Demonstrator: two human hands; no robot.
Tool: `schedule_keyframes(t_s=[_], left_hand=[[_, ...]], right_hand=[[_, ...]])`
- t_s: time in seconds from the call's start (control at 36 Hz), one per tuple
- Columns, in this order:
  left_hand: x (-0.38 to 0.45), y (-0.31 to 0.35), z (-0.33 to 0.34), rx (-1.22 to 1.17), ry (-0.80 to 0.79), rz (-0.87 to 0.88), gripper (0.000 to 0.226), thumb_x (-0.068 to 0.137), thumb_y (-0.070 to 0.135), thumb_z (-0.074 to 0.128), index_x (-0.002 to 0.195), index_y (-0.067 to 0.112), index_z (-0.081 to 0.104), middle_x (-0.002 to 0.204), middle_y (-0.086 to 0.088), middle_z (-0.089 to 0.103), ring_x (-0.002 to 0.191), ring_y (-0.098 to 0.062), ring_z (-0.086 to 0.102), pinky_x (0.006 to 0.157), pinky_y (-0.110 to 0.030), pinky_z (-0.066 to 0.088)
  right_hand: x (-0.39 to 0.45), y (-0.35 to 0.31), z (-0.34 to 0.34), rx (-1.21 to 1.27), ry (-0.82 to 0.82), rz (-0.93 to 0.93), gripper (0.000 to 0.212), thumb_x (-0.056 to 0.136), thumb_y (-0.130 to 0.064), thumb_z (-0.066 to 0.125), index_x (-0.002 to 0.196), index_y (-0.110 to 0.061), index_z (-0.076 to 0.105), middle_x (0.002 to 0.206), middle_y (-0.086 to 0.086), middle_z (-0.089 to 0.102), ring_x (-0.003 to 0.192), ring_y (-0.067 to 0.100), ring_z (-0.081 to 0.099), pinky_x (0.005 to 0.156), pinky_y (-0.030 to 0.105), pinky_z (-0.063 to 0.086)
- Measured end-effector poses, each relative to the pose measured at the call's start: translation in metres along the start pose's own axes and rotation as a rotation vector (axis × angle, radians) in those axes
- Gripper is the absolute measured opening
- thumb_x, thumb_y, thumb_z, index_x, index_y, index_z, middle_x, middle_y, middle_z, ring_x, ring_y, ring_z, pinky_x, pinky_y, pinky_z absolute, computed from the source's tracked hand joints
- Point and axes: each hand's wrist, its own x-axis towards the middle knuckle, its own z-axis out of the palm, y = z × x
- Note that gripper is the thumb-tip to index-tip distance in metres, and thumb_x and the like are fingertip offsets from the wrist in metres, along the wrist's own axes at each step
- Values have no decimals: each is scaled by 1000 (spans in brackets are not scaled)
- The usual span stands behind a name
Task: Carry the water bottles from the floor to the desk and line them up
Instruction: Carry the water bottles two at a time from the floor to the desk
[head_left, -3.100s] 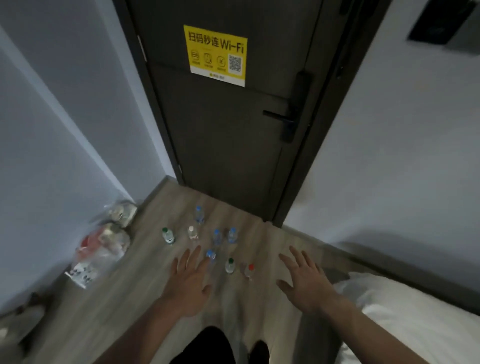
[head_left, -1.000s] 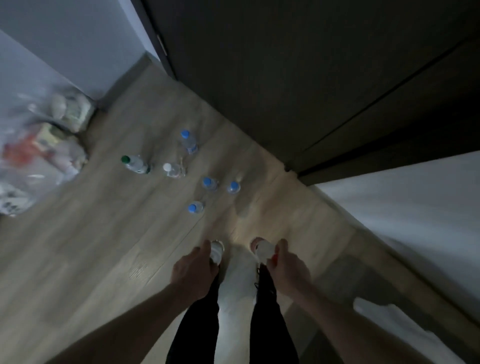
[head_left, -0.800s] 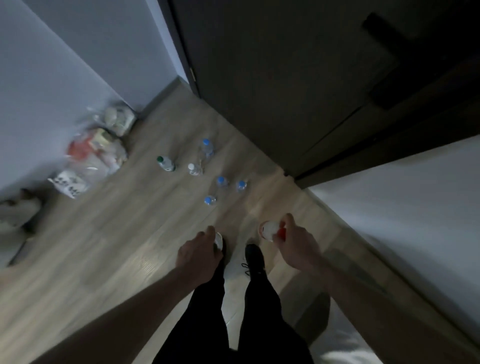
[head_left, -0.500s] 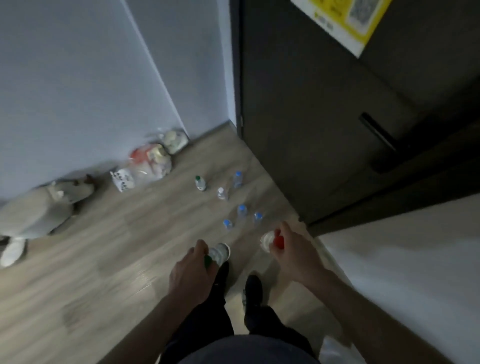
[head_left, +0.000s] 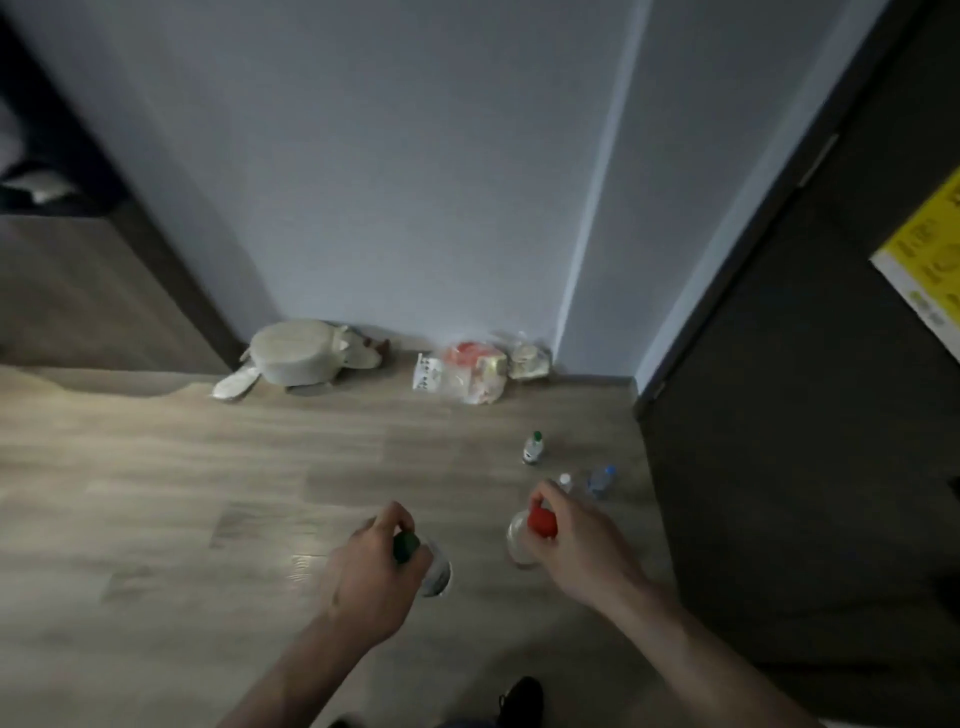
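A person is standing over a wood floor (head_left: 156, 509), carrying a bottle in each hand. The left hand (head_left: 371, 574) is gripping a green-capped bottle (head_left: 434, 569) by the neck, fingers curled round the cap; its clear body is hanging below the hand, long axis tilted, base pointing down and to the right. The right hand (head_left: 574, 545) is pinching a red-capped bottle (head_left: 522, 538) at the cap, the clear body hanging down and to the left, base toward the floor. Both bottles are being held above the floor, apart from each other.

Three more bottles are standing upright near the floor's right edge, beside the dark door (head_left: 805, 415): a green-capped one (head_left: 532, 448) with a white label, a white-capped one (head_left: 565, 480) partly hidden behind the right hand's fingers, and a blue-capped one (head_left: 600, 480) just beside it.

Against the grey wall (head_left: 415, 156), plastic bags (head_left: 475, 376) are sitting in the corner and a pale plush toy (head_left: 301, 358) is lying to their left. A yellow sign (head_left: 930, 270) on the door is being cut off by the right edge, its print blurred. Both carried bottles are blurred, their labels unreadable. A dark shoe (head_left: 522, 699) is showing at the bottom edge.
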Motion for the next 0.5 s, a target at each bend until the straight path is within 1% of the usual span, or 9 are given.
schedule_keyframes(t_s=[0.08, 0.14, 0.22, 0.31, 0.39, 0.44, 0.5], left_hand=[[-8, -31, -30, -29, 63, -23, 21, 83, 40, 65, 89, 32, 47, 79, 3, 56, 76, -28, 59, 61, -36, 42], [-13, -57, -54, -54, 109, -34, 21, 82, 40, 66, 88, 32, 47, 77, 2, 57, 73, -27, 59, 60, -36, 45], [-20, -98, -93, -78, 158, -47, 21, 80, 42, 64, 86, 33, 47, 69, 3, 56, 65, -22, 58, 58, -37, 48], [-30, -136, -134, -94, 207, -50, 20, 80, 35, 69, 86, 31, 50, 66, 4, 54, 60, -16, 54, 53, -34, 41], [-39, -171, -173, -74, 265, -45, 19, 80, 33, 69, 85, 30, 51, 63, 4, 52, 60, -17, 52, 52, -33, 33], [-45, -196, -196, -50, 295, -58, 18, 80, 35, 68, 86, 30, 52, 65, 4, 53, 63, -20, 54, 54, -33, 33], [-48, -219, -217, -35, 316, -73, 18, 80, 37, 67, 87, 30, 52, 66, 3, 54, 65, -21, 56, 56, -33, 38]], right_hand=[[7, -39, 17, -8, -41, -79, 20, 89, -37, 63, 92, -23, 49, 70, -4, 61, 74, 20, 62, 69, 38, 49], [10, -70, 32, -23, -57, -135, 23, 85, -39, 64, 91, -25, 46, 70, -6, 61, 70, 17, 60, 68, 38, 50], [13, -122, 54, -60, -94, -208, 23, 83, -43, 62, 89, -29, 44, 71, -7, 61, 71, 20, 60, 68, 39, 49], [13, -174, 77, -65, -104, -270, 24, 83, -45, 63, 89, -29, 46, 76, -4, 65, 74, 21, 62, 67, 40, 48], [13, -223, 101, -42, -90, -319, 27, 84, -49, 64, 93, -29, 49, 72, -6, 61, 72, 19, 60, 66, 40, 48], [13, -253, 116, -34, -90, -353, 27, 85, -50, 64, 95, -30, 50, 71, -8, 59, 69, 15, 58, 63, 36, 47], [12, -283, 130, -28, -90, -385, 25, 85, -49, 64, 94, -30, 51, 72, -7, 61, 68, 14, 59, 64, 37, 48]])
